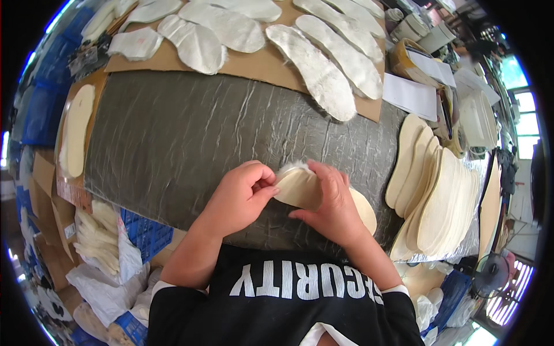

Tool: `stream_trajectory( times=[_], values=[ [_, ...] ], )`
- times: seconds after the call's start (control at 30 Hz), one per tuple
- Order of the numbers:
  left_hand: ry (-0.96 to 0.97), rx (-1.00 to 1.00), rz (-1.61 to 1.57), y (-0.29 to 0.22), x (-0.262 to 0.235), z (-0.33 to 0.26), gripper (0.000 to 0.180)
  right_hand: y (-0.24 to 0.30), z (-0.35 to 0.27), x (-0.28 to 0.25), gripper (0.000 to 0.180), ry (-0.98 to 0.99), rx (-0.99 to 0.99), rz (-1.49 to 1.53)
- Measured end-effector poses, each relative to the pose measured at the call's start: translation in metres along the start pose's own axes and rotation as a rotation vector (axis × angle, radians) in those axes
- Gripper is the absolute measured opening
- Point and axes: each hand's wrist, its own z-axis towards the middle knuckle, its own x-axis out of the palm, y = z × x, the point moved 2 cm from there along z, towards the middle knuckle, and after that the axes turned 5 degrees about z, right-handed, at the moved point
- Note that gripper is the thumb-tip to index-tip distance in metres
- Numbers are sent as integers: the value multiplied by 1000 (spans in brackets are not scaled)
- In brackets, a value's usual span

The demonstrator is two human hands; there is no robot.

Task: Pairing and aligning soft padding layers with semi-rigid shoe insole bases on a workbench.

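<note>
A cream insole (297, 190) with white fluffy fleece along its far edge lies over the dark work surface in front of me. My left hand (239, 193) is closed, its thumb and fingertips pinching the insole's left end. Across the middle of the insole, my right hand (332, 202) grips it with the thumb on the near side and the fingers over the far edge. The insole's other end shows to the right, beyond my right hand. Its underside is hidden.
White fleece insole pieces (314, 72) lie on brown cardboard (259, 74) at the far side. Overlapping cream insoles (441, 202) are piled at right, by white paper (410, 95) and a tub (478, 118). One insole (78, 130) lies far left, above a blue crate (147, 233).
</note>
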Motion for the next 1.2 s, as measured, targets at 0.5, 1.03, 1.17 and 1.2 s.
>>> stream_trajectory(
  times=[0.5, 1.03, 1.17, 1.2],
  values=[
    [-24, 96, -249, 27, -10, -9, 26, -16, -6, -32, 21, 104, 161, 223],
    [193, 338, 102, 2, -1, -2, 36, -9, -11, -26, 16, 142, 66, 236],
    [179, 310, 99, 7, -1, -3, 28, -7, -10, -27, 16, 235, 131, 194],
    [168, 303, 105, 7, -1, -4, 25, -6, -11, -27, 16, 234, 131, 195]
  ],
)
